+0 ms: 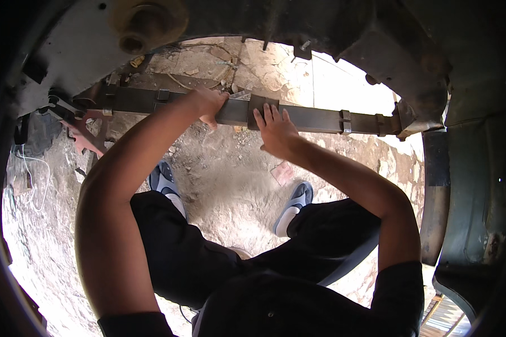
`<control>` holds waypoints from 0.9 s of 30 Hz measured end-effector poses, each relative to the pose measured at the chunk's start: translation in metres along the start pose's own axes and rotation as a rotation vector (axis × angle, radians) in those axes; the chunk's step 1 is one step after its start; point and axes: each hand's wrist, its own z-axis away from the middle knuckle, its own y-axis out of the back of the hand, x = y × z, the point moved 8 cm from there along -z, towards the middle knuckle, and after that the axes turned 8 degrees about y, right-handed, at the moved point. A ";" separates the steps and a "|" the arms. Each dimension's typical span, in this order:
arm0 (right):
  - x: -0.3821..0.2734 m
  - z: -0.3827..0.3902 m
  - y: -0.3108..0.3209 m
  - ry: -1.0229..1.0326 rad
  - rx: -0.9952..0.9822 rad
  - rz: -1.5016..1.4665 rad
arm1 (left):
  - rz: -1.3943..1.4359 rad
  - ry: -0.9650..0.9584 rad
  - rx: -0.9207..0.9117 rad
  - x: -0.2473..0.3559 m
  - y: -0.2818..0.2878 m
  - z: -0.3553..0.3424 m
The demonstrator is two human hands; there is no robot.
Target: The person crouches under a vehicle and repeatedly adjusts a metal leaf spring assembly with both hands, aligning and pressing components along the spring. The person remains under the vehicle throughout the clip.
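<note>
A long dark leaf spring (309, 119) runs crosswise in front of me, with metal clips around it. My left hand (209, 104) lies over the spring left of its middle. The thumb hangs down on the near side and the fingers wrap over the top, their tips partly hidden. My right hand (278, 130) is open, its fingers spread and laid against the square dark plate (262, 104) at the middle of the spring. Nothing is held in the right hand.
Dark metal vehicle parts arch overhead, with a rusty round boss (133, 44) at upper left. A reddish bracket (87, 137) stands by the spring's left end. A greenish metal panel (466, 191) is on the right. A reddish tile piece (283, 173) lies on dusty ground between my feet.
</note>
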 end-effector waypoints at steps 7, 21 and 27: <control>0.004 -0.001 0.008 0.039 0.027 0.074 | 0.023 -0.014 0.034 -0.003 -0.009 -0.009; -0.004 0.000 -0.002 -0.023 0.057 0.180 | 0.032 -0.023 0.056 -0.002 -0.009 -0.010; -0.011 0.003 -0.002 -0.055 -0.005 0.128 | -0.014 0.006 0.017 0.000 -0.010 -0.009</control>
